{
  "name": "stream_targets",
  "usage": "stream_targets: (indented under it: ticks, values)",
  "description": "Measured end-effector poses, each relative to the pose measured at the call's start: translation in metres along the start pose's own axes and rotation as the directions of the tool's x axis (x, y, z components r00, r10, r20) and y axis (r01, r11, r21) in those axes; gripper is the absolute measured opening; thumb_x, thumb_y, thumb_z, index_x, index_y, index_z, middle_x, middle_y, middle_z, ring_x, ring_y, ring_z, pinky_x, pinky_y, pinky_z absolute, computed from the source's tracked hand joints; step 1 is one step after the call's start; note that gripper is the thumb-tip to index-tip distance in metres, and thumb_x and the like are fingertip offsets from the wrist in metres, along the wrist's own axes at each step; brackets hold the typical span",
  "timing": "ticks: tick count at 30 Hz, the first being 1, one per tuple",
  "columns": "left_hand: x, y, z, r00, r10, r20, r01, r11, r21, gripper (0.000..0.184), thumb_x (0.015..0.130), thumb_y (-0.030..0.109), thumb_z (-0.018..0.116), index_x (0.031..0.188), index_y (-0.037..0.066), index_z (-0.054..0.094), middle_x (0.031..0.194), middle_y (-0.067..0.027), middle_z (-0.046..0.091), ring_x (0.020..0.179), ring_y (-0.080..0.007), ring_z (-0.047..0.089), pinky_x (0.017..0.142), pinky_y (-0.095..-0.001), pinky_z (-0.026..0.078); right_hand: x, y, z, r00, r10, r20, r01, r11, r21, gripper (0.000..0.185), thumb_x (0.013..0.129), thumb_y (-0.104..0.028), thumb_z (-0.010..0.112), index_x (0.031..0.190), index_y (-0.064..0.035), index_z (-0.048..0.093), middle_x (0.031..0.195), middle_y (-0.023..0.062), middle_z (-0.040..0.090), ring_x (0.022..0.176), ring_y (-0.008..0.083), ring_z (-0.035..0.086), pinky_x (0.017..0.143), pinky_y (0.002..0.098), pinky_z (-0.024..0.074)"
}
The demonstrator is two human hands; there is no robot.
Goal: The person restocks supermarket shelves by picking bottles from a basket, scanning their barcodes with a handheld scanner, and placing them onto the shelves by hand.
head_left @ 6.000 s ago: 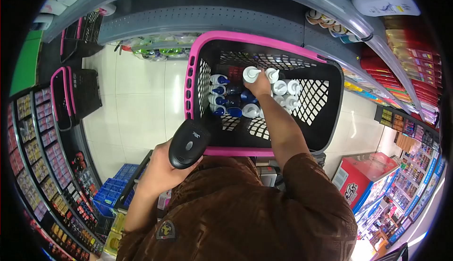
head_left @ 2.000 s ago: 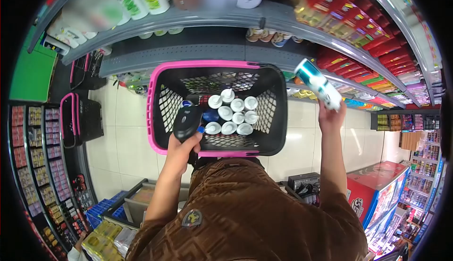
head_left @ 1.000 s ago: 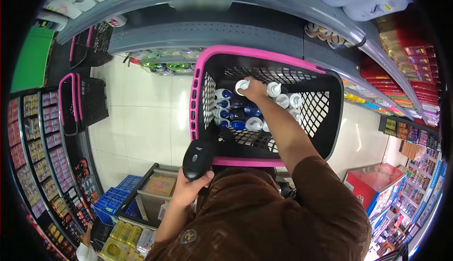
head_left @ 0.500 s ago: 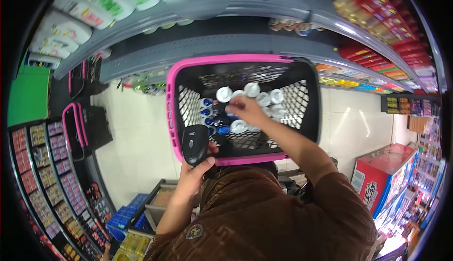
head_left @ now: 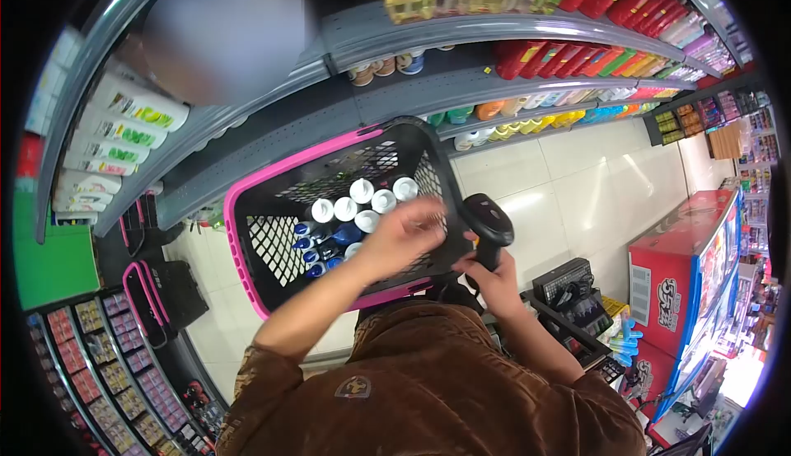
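Observation:
My right hand [head_left: 497, 285] is closed around the handle of a black scanner [head_left: 488, 220], just past the right end of the pink-rimmed black basket [head_left: 288, 162]. Over the basket's right part is my left hand [head_left: 405, 233], slightly blurred, with loosely curled fingers apart and nothing seen in them. Bottles with white tops [head_left: 362, 190] stand upright in the basket, in its middle. To their left are several bottles with blue pump tops [head_left: 310, 243]. My left hand and forearm hide part of the basket's inside.
Shelves [head_left: 428, 32] with red packs and white bottles curve across the top. More black-and-pink baskets [head_left: 169, 295] sit on the floor at left. A red freezer [head_left: 671, 266] stands at right, with a dark crate [head_left: 564, 287] nearer me. A blurred pale shape covers the upper left.
The scanner has passed from my left hand to my right. My left hand has come over the basket, and my right hand has left its inside. The view has turned right.

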State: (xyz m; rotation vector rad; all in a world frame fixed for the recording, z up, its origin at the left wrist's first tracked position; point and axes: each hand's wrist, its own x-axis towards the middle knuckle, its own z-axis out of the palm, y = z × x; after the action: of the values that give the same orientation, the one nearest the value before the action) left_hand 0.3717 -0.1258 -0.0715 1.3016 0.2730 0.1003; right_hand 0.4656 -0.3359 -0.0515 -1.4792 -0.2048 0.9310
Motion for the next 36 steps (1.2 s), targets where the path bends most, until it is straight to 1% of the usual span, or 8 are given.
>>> stream_targets:
  ticks: [7,9,12,15,21,30,32,36]
  values:
    - [0.195,0.009,-0.072,0.753,0.568,-0.333,-0.107,0.604,0.789,0.064,0.088,0.019,0.074,0.142,-0.004,0.047,0.138,-0.026,0.05,0.081,-0.0232,0.072,0.08,-0.036,0.057,0.0,0.004,-0.098,0.988,-0.018,-0.153,0.02,1.0,0.008,0.036,0.088,0.003,0.065,0.123,0.0035,0.06,0.089,0.0092,0.073,0.081,0.0161,0.07,0.076,0.029,0.0532]
    - [0.241,0.027,-0.082,0.728,0.554,-0.404,0.042,0.551,0.833,0.056,0.087,0.023,0.074,0.132,-0.005,0.055,0.103,-0.0224,0.069,0.081,-0.0325,0.07,0.079,-0.0438,0.056,-0.003,0.007,-0.118,0.982,0.029,-0.187,-0.025,0.999,0.024,0.038,0.087,0.002,0.066,0.124,0.0032,0.059,0.089,0.0095,0.073,0.081,0.0165,0.071,0.076,0.029,0.0531]
    - [0.309,0.025,-0.108,0.536,0.838,-0.105,-0.066,0.166,0.984,0.037,0.095,0.027,0.065,0.126,0.006,0.064,0.106,-0.0206,0.071,0.101,-0.0335,0.07,0.091,-0.0451,0.053,-0.006,0.01,-0.151,0.971,0.071,-0.229,-0.091,0.993,-0.074,0.039,0.087,0.001,0.067,0.125,0.0036,0.059,0.088,0.0099,0.073,0.081,0.0168,0.071,0.076,0.0293,0.0527]
    - [0.339,0.06,-0.099,0.777,0.603,-0.182,0.301,-0.1,0.948,0.038,0.099,0.035,0.058,0.123,0.008,0.068,0.112,-0.0208,0.071,0.108,-0.0364,0.068,0.093,-0.048,0.052,-0.008,0.015,-0.174,0.957,0.038,-0.286,-0.051,0.998,-0.04,0.04,0.087,0.001,0.067,0.126,0.0038,0.059,0.088,0.0098,0.072,0.08,0.0169,0.07,0.077,0.0295,0.0527]
    - [0.344,0.062,-0.101,0.726,0.565,-0.392,0.412,0.1,0.906,0.037,0.101,0.035,0.05,0.115,0.009,0.071,0.117,-0.0221,0.069,0.111,-0.0381,0.067,0.095,-0.0503,0.051,0.002,0.018,-0.197,0.948,0.062,-0.313,-0.042,0.997,0.07,0.041,0.087,0.001,0.067,0.127,0.0036,0.059,0.088,0.0097,0.072,0.08,0.0169,0.069,0.076,0.0297,0.0528]
    - [0.34,0.04,-0.101,0.7,0.67,-0.247,0.458,-0.155,0.876,0.043,0.101,0.036,0.052,0.131,0.007,0.062,0.119,-0.0223,0.068,0.117,-0.0423,0.061,0.102,-0.0511,0.047,0.016,0.033,-0.199,0.943,0.094,-0.319,-0.068,0.993,0.093,0.041,0.088,0.001,0.067,0.127,0.0034,0.058,0.089,0.0098,0.072,0.08,0.0174,0.07,0.075,0.0299,0.0528]
    - [0.333,0.029,-0.106,0.664,0.741,-0.103,0.214,-0.057,0.975,0.058,0.095,0.044,0.062,0.139,0.008,0.055,0.133,-0.0219,0.061,0.126,-0.0416,0.056,0.108,-0.0507,0.044,0.015,0.035,-0.198,0.946,0.089,-0.312,-0.06,0.993,0.101,0.041,0.088,0.0,0.067,0.127,0.0033,0.058,0.089,0.0098,0.072,0.079,0.0174,0.07,0.075,0.0298,0.0526]
    - [0.306,0.039,-0.083,0.737,0.644,-0.203,0.338,-0.092,0.936,0.084,0.087,0.056,0.068,0.152,0.011,0.039,0.154,-0.019,0.043,0.14,-0.0403,0.045,0.113,-0.0496,0.041,0.013,0.033,-0.187,0.942,0.082,-0.326,-0.049,0.993,0.109,0.04,0.088,0.001,0.067,0.127,0.0036,0.058,0.089,0.0103,0.072,0.079,0.0175,0.069,0.074,0.03,0.0526]
